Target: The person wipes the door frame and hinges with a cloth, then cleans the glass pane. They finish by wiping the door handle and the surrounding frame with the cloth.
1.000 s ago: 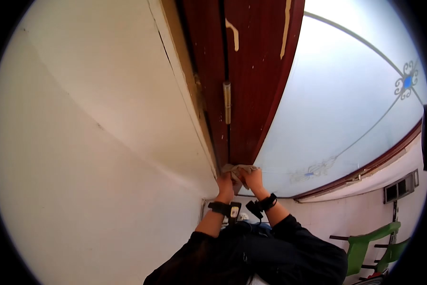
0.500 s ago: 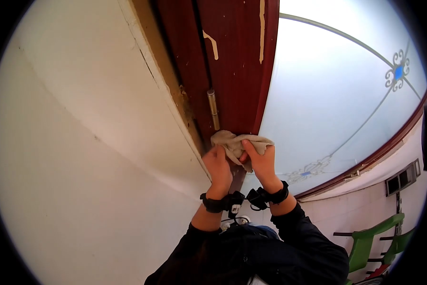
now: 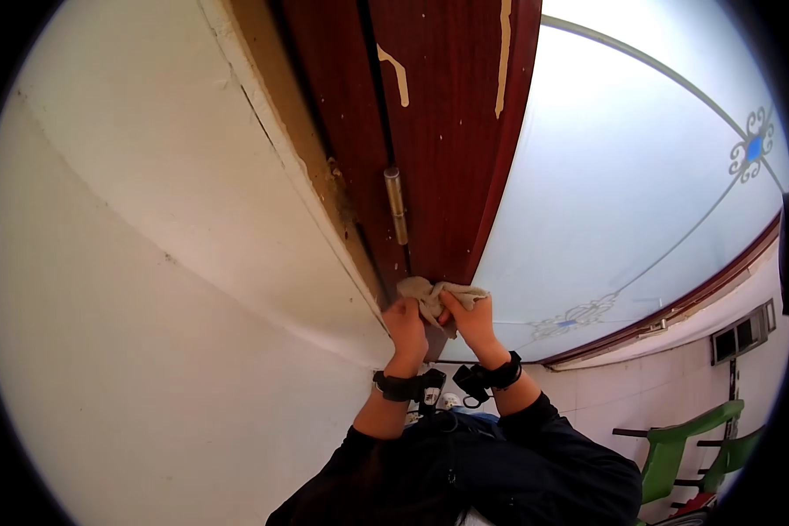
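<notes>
A beige cloth point(image 3: 429, 298) is bunched between my two hands, in front of the lower part of the dark red door frame point(image 3: 447, 175). My left hand point(image 3: 405, 326) is closed on the cloth's left side, close to the wall edge. On the right side, my right hand point(image 3: 470, 319) grips the cloth, thumb on top. Above the cloth, a metal hinge point(image 3: 396, 206) sits on the dark red wood. Both wrists wear black straps with small devices.
A pale wall point(image 3: 166, 263) fills the left. At the right is a frosted glass panel point(image 3: 605, 175) with scroll patterns. Green chairs point(image 3: 666, 456) stand at the lower right, below a dark wall-mounted box point(image 3: 742, 335).
Both hands and the cloth have moved down, away from the hinge. The view has shifted slightly, and the cloth looks more bunched.
</notes>
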Demonstrator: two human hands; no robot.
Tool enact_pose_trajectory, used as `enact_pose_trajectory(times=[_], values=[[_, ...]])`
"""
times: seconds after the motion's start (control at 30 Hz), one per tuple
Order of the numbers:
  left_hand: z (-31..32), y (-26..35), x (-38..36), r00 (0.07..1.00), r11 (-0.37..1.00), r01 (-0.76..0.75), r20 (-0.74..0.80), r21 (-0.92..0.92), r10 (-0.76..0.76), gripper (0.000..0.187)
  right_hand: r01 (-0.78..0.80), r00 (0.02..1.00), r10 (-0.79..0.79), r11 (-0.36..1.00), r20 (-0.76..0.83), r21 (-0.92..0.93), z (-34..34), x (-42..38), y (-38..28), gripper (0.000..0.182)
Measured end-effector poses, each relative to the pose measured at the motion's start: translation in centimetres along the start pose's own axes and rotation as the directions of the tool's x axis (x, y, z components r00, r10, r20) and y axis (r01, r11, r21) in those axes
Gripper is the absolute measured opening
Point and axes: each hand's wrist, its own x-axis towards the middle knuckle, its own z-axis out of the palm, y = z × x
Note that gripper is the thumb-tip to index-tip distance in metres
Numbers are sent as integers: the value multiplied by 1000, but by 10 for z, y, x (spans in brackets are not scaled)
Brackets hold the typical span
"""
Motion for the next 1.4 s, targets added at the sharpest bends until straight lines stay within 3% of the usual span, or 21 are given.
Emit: enact_pose_trajectory(times=[0.17,0.2,0.27,0.33,0.4,0.43,0.47,0.53,0.57,0.63,0.73,0.9,0.97,1.03,1.2,1.27,1.3,1.4], values=[[-31,-46,7,1000,994,12,21,112,-15,19,37,999,-35,996,16,-87,-6,-2,45,12],[-36,-55,7,1000,994,9,22,111,-11,19,35,999,-37,982,-6,-184,-9,-2,59,13],[-41,-67,4,973,973,229,-24,13,-229,21,38,999,-47,960,-26,-277,-11,-8,63,13],[-43,-67,1,958,958,286,-14,11,-286,23,-110,991,97,981,-87,-159,-10,-16,49,16],[-39,-61,0,938,938,347,1,12,-347,25,-7,995,-9,985,-96,-171,-13,-19,35,17],[-34,-46,-4,961,969,243,128,42,-246,25,85,988,-107,979,-108,-186,-14,-22,24,17],[-29,-32,-9,957,989,137,252,59,-147,25,81,988,-103,979,-111,-186,-15,-26,13,17],[-20,-6,-15,943,995,77,319,62,-93,25,276,935,-305,946,-180,-169,-12,-32,-13,15],[-15,4,-17,921,999,10,389,53,-30,25,273,935,-302,947,-184,-170,-12,-33,-18,15],[-7,20,-22,902,1000,-4,432,11,-1,26,494,850,-515,851,-107,-177,-12,-33,-28,15],[11,38,-23,886,998,-46,460,-43,60,25,609,773,-634,734,17,-299,-7,-33,-49,25],[29,45,-14,910,991,-130,393,-33,132,20,607,759,-644,652,90,-454,1,-22,-49,32],[29,41,-9,938,984,-154,327,89,117,20,602,763,-638,638,109,-480,3,-19,-45,33],[30,44,-11,945,984,-151,306,97,115,20,576,780,-611,622,131,-530,2,-21,-40,33],[27,38,-15,969,982,-106,239,154,67,19,584,779,-618,660,101,-473,-2,-32,-30,28],[22,33,-16,974,921,-151,212,358,77,17,578,790,-606,688,91,-440,-6,-34,-26,26],[18,27,-14,975,922,-147,209,358,75,17,557,808,-582,710,86,-431,-7,-36,-24,25],[5,3,-8,957,882,-193,281,429,72,20,531,833,-545,737,97,-418,-13,-38,-13,24]])
